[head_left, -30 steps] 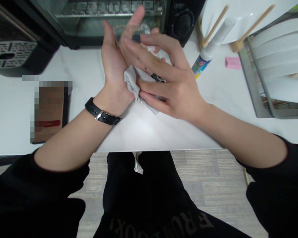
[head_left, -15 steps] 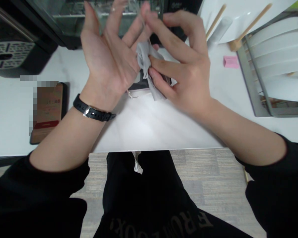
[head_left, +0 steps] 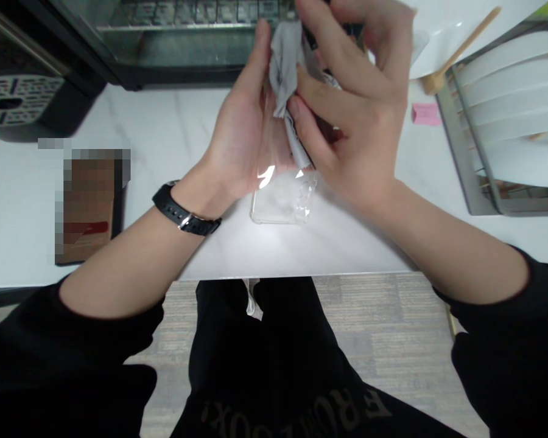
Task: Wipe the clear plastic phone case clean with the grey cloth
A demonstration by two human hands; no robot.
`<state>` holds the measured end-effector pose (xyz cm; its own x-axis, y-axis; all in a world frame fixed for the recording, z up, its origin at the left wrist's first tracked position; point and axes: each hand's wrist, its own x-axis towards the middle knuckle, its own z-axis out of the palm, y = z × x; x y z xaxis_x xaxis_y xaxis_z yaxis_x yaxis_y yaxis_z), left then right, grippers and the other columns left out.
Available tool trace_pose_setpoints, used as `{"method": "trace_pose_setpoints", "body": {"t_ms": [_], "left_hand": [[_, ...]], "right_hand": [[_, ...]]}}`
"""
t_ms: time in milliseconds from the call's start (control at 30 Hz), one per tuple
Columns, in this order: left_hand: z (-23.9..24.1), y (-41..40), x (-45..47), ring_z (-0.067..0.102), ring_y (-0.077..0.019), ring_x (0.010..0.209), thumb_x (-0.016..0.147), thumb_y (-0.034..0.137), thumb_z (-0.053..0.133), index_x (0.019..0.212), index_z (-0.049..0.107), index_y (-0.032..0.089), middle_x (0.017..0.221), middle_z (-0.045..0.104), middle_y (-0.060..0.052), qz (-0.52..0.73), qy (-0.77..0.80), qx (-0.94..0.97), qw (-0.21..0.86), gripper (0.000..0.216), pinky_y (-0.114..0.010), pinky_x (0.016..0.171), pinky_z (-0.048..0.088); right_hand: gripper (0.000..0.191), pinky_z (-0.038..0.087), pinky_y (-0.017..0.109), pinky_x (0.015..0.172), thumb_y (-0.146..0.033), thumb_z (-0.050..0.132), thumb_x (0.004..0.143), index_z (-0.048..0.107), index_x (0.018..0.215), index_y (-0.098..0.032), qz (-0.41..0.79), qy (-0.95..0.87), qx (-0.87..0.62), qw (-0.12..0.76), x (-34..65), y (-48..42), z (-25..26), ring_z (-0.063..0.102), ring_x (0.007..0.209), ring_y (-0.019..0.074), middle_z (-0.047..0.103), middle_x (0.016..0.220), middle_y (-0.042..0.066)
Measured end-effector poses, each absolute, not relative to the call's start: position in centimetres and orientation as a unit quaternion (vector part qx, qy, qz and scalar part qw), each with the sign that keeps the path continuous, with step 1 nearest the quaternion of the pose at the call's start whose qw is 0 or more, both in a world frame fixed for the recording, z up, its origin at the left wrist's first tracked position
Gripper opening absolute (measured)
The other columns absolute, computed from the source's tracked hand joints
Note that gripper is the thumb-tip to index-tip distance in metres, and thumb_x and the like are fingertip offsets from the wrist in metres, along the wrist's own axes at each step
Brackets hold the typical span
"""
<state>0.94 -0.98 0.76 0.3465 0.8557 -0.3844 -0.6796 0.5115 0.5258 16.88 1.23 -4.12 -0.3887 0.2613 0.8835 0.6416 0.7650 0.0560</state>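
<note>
- Right of your right hand [head_left: 358, 112], the metal dish rack [head_left: 461, 158] holds a row of white plates [head_left: 520, 103] standing on edge.
- Ahead of your grip, the dark oven [head_left: 178, 79] has a wire shelf [head_left: 187, 17] behind its glass; part of it is hidden by your hands.
- The clear case [head_left: 281, 210], shallow and see-through, lies across your left hand [head_left: 242, 134], its near end sticking out past your palm toward you, above the white counter [head_left: 219, 258].
- Your left hand cradles that case from beneath and along its left side, thumb pointing up and away; the other fingers are mostly hidden, though skin shows through the plastic.
- Your right hand pinches the grey cloth [head_left: 285, 67] between thumb and a bent finger, with the other fingers raised and spread apart.
- The bunched cloth lies over the far part of the case, between your two hands, with one corner trailing toward you.
- Left of your left forearm, the phone [head_left: 89, 204] lies on the counter, partly blurred out.
- Just beyond your right wrist to the right sits a small pink piece [head_left: 425, 114], near the rack.
</note>
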Motion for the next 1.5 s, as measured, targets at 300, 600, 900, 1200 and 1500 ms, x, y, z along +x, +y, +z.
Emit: {"method": "trace_pose_setpoints", "body": {"t_ms": [300,600,900,1200,1500], "left_hand": [[0.7,-1.1,1.1,0.075,-0.0164,0.13,0.114,0.057,0.01,0.138,0.07,0.01,0.091,0.073,-0.001,0.479,0.223,0.249,0.811,0.079,-0.012,0.079,0.064],[1.2,-0.5,-0.5,0.058,-0.025,0.153,0.111,0.062,0.003,0.166,0.047,0.025,0.086,0.067,-0.002,0.53,0.326,0.271,0.734,0.08,-0.024,0.096,0.067],[1.3,0.7,-2.4,0.049,-0.0199,0.159,0.109,0.062,-0.003,0.174,0.024,0.033,0.135,0.071,-0.003,0.572,0.291,0.278,0.715,0.077,-0.026,0.106,0.06],[2.0,0.1,-2.3,0.056,-0.0169,0.155,0.109,0.059,-0.004,0.176,0.015,0.035,0.117,0.078,-0.004,0.538,0.273,0.304,0.737,0.074,-0.027,0.114,0.061],[0.7,-0.8,0.0,0.072,-0.0216,0.136,0.108,0.065,0.045,0.156,0.061,0.032,0.106,0.086,0.001,0.443,0.255,0.175,0.842,0.06,-0.027,0.11,0.065]], "right_hand": [[0.042,0.05,0.054,0.129,-0.043,0.045,0.112,0.082,0.114,-0.024,-0.098,-0.864,-0.268,0.415,15.3,-0.7,-4.0,0.058,0.148,0.0276,0.067,0.156,0.006],[0.026,0.05,0.045,0.131,-0.04,0.056,0.108,0.081,0.108,-0.032,-0.104,-0.895,-0.203,0.382,15.3,-1.3,-4.1,0.055,0.152,0.0218,0.065,0.159,-0.002],[0.033,0.049,0.047,0.131,-0.043,0.048,0.11,0.08,0.115,-0.037,-0.097,-0.901,-0.212,0.365,15.9,-1.2,-3.8,0.051,0.154,0.0196,0.059,0.165,-0.009],[0.03,0.056,0.051,0.119,-0.039,0.056,0.107,0.083,0.112,-0.026,-0.151,-0.841,-0.241,0.46,16.4,0.3,-4.1,0.064,0.138,0.0285,0.071,0.152,0.006],[0.039,0.054,0.056,0.111,-0.043,0.048,0.11,0.081,0.125,-0.028,-0.204,-0.805,-0.294,0.473,17.6,2.0,-4.3,0.064,0.134,0.0328,0.068,0.155,0.006]]}}
